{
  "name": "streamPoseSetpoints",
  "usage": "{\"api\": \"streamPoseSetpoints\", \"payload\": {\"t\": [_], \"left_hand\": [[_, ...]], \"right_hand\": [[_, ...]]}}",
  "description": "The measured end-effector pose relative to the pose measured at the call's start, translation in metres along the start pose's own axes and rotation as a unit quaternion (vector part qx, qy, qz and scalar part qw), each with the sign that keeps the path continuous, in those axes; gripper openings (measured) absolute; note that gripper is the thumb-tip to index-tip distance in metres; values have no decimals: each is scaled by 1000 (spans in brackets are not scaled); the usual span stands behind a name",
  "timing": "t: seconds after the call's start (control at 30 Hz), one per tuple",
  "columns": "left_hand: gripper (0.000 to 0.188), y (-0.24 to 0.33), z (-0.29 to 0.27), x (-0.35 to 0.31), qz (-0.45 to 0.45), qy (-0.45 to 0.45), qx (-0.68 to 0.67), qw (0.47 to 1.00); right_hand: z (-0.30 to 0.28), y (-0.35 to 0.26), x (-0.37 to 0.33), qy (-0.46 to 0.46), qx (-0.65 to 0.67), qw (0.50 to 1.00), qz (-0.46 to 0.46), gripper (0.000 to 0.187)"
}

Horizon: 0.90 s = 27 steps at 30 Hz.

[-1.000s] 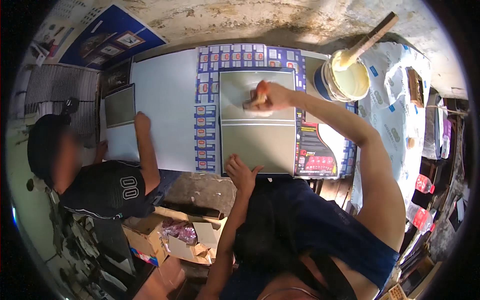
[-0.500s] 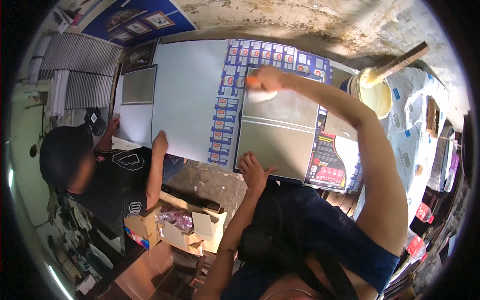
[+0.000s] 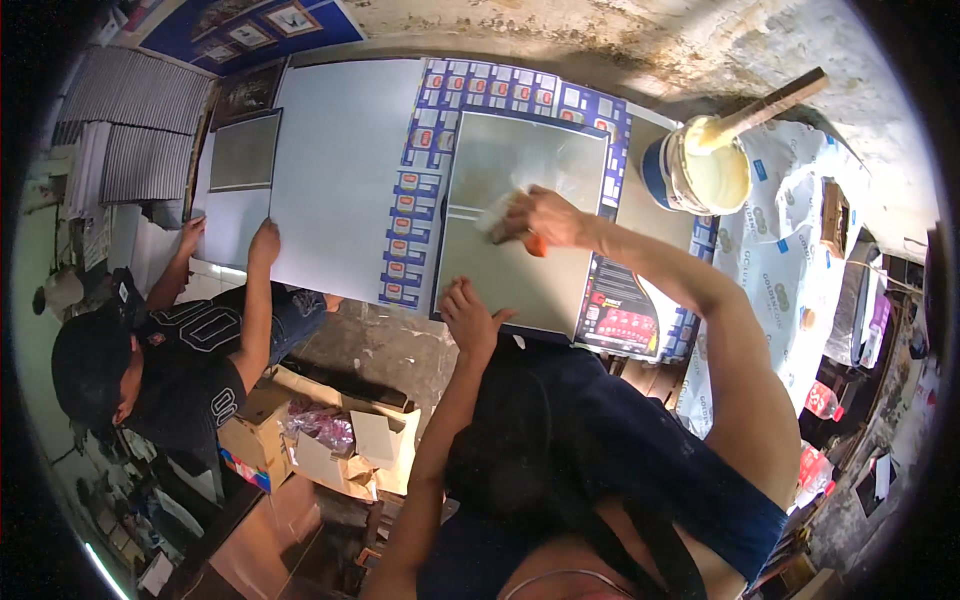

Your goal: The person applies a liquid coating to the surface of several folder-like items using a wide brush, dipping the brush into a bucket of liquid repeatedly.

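My right hand (image 3: 552,218) is closed round a brush (image 3: 494,214) with an orange handle and a pale, motion-blurred head. The brush is on a grey-brown board (image 3: 520,275) with dark edges, near white lines across its middle. A wet-looking sheen covers the board's upper half. At its near left corner my left hand (image 3: 468,315) lies with the fingers apart and the thumb stretched out. Blue printed sheets (image 3: 402,245) lie under and around the board.
A bucket (image 3: 655,175) of creamy paste, with a wooden stick (image 3: 775,100) in it, stands at the back right. White sheeting (image 3: 745,260) drapes beside it. At left, a co-worker (image 3: 190,340) touches a white panel (image 3: 225,235). An open cardboard box (image 3: 255,435) sits below.
My right hand has drawn the brush from the board's upper left towards its middle, nearer to me. The view has shifted slightly. The co-worker's hands now appear lower on the white panel.
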<state>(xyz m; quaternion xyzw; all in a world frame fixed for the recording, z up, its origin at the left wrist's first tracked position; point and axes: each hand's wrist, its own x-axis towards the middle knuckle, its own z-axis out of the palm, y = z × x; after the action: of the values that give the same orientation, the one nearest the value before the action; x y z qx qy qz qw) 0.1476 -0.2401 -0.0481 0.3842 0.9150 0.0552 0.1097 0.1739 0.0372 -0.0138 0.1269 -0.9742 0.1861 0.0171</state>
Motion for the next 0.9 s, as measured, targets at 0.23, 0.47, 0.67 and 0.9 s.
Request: {"api": "streamPoseSetpoints", "payload": {"t": [0.23, 0.47, 0.67, 0.9], "left_hand": [[112, 1, 0, -5, 8, 18, -20, 1000], [107, 7, -5, 4, 44, -13, 40, 998], [103, 10, -8, 6, 5, -44, 40, 998], [104, 8, -1, 4, 56, -10, -16, 998]], "right_hand": [[-38, -39, -137, -91, 133, 981, 105, 16], [-73, 54, -91, 202, -130, 945, 221, 30], [9, -16, -97, 66, -72, 975, 198, 26], [-23, -106, -205, 198, 131, 943, 233, 9]]}}
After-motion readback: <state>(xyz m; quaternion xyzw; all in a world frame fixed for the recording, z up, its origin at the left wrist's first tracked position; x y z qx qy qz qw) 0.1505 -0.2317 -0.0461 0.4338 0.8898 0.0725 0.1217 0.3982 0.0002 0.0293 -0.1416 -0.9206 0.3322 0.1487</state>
